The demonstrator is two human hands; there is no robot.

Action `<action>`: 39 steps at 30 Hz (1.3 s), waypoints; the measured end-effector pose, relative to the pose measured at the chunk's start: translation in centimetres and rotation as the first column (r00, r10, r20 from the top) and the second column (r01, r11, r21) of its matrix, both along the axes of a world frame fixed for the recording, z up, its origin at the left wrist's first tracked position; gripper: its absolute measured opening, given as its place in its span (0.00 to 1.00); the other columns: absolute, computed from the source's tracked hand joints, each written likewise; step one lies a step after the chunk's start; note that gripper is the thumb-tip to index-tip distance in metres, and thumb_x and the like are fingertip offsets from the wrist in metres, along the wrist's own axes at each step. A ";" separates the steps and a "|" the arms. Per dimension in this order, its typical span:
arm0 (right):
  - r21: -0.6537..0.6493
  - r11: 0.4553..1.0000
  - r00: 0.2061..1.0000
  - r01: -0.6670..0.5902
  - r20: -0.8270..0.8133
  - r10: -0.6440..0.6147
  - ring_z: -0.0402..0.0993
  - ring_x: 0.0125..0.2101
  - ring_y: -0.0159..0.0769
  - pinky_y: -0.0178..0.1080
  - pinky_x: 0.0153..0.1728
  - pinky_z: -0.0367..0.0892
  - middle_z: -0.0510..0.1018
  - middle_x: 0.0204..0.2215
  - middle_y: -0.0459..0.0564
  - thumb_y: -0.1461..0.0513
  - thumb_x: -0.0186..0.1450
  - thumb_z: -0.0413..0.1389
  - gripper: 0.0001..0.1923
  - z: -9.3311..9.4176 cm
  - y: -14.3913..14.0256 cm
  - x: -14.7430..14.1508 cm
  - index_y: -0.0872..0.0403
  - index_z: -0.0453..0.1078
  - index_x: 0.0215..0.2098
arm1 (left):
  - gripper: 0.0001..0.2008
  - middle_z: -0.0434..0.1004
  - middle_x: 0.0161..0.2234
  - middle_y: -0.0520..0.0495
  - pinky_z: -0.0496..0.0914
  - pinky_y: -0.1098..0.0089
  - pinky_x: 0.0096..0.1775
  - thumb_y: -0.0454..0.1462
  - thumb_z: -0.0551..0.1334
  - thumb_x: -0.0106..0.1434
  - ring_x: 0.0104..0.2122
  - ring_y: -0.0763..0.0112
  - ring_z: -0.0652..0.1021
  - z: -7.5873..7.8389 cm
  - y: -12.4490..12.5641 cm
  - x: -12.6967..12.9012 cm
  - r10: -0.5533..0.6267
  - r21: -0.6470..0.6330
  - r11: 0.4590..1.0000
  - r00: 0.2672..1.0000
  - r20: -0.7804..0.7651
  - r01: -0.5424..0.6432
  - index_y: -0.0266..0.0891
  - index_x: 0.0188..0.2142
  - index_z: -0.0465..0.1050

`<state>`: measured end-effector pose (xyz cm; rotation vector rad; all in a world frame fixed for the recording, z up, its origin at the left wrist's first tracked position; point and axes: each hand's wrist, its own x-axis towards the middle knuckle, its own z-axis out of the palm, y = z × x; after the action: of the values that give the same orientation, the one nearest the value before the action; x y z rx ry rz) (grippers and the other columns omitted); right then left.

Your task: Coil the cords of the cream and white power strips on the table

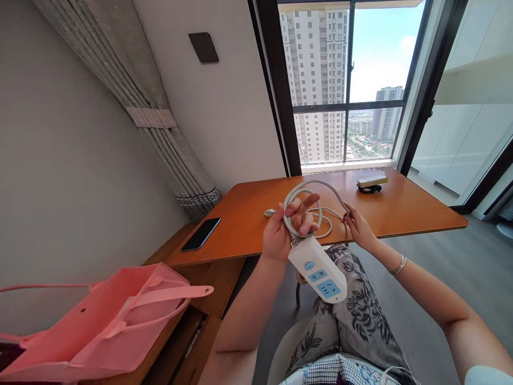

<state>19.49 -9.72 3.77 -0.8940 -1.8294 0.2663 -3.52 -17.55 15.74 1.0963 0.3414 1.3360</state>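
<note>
My left hand [285, 227] holds a white power strip [318, 270] with blue sockets, which hangs down over my lap. Its grey cable [306, 191] is looped around my left hand's fingers in a coil. My right hand [358, 227] pinches the free length of the same cable just to the right of the coil, above the near edge of the orange wooden table [401, 211]. The cable's plug [269, 213] lies on the table behind my left hand.
A black phone [201, 233] lies at the table's left corner. A yellow-and-black object [371, 183] sits at the far side near the window. A pink bag [108, 321] rests on a lower shelf at left. A grey curtain hangs against the wall.
</note>
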 end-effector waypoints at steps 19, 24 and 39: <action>0.314 0.942 0.763 -0.117 0.636 -0.117 0.76 0.31 0.33 0.34 0.29 0.65 0.80 0.34 0.53 0.62 0.74 0.47 0.17 5.2 -5.9 -0.6 0.55 0.72 0.56 | 0.19 0.61 0.68 0.43 0.54 0.49 0.67 0.55 0.59 0.66 0.70 0.54 0.56 -3.3 4.4 0.1 0.333 0.497 0.859 0.873 -0.357 -0.125 0.44 0.42 0.75; 0.500 0.832 0.749 -0.238 0.640 -0.170 0.71 0.27 0.31 0.36 0.26 0.60 0.77 0.26 0.48 0.63 0.74 0.46 0.16 7.3 -7.1 -0.8 0.54 0.74 0.50 | 0.22 0.57 0.69 0.40 0.48 0.52 0.69 0.53 0.57 0.68 0.71 0.54 0.51 -2.9 3.6 0.3 0.384 0.597 0.801 0.738 -0.556 0.033 0.45 0.55 0.73; 0.514 0.825 0.865 -0.233 0.497 -0.065 0.73 0.45 0.42 0.44 0.43 0.71 0.76 0.47 0.59 0.47 0.73 0.47 0.25 10.2 -7.5 -1.1 0.52 0.71 0.58 | 0.26 0.70 0.16 0.52 0.58 0.71 0.20 0.61 0.54 0.65 0.14 0.76 0.63 -4.8 1.0 2.0 -0.436 -0.009 0.857 0.717 -0.544 0.515 0.41 0.30 0.62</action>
<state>18.42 -17.21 13.93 -0.4722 -2.2500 -0.4889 -1.47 -16.57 10.99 1.5551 0.3328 0.5773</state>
